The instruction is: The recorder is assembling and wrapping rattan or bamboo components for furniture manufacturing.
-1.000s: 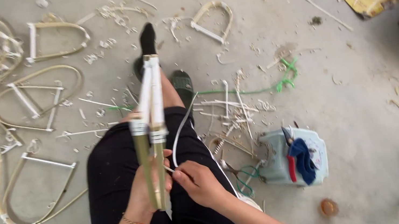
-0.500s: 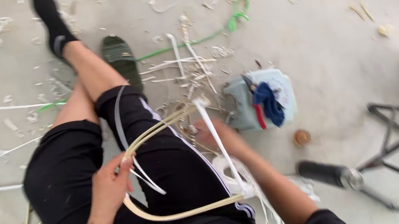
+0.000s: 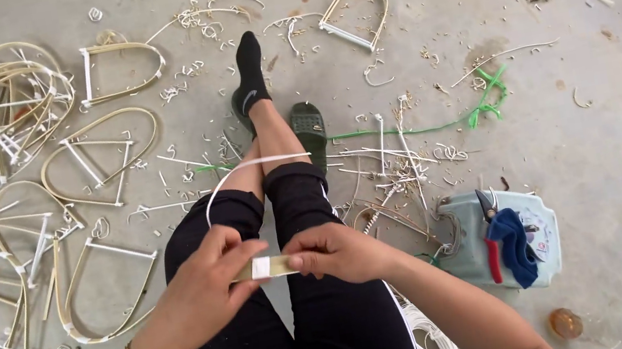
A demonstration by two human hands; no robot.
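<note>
I sit on the floor with my legs in black trousers stretched out. My left hand (image 3: 207, 286) and my right hand (image 3: 333, 251) hold a short flat bamboo strip (image 3: 272, 267) between them over my lap, one hand pinching each end. A white plastic band (image 3: 242, 169) is wrapped around the strip's middle and loops up and over my knees. My foot in a black sock (image 3: 250, 70) points away, beside a dark green sandal (image 3: 308, 125).
Several bent bamboo frames (image 3: 99, 156) lie in a heap at the left, one more frame (image 3: 359, 13) farther ahead. A pale blue tray (image 3: 539, 232) at my right holds red cutters and a blue cloth. Shavings, loose sticks and a green cord (image 3: 485, 97) litter the concrete.
The view swung back to straight ahead. The long bent bamboo piece that I held up is gone from my hands; I now pinch a short strip wrapped with white band.
</note>
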